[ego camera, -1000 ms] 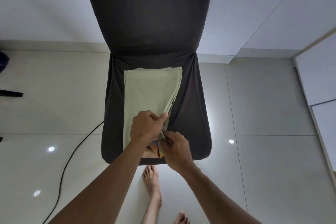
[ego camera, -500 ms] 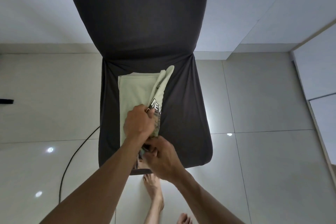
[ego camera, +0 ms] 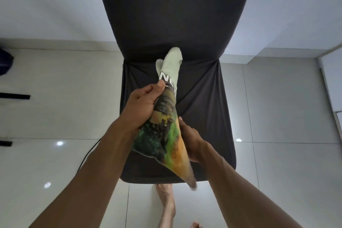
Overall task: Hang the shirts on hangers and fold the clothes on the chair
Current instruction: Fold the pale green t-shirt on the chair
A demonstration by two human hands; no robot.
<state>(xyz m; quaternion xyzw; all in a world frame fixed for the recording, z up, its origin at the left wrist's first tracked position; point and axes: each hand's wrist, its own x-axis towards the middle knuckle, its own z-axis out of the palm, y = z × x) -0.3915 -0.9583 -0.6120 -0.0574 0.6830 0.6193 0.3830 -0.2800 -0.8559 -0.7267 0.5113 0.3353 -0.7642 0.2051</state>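
A person lifts one pale green printed shirt (ego camera: 167, 122) off the seat of one dark-covered chair (ego camera: 201, 98), the garment held edge-on above it. The left hand (ego camera: 142, 106) grips its upper part with curled fingers; the right hand (ego camera: 190, 139) clasps the lower edge from the far side. Folding appears to be the step in hand; the next move likely calls for laying the shirt flat again. Two bare feet (ego camera: 167, 201) stand on the tiled floor.
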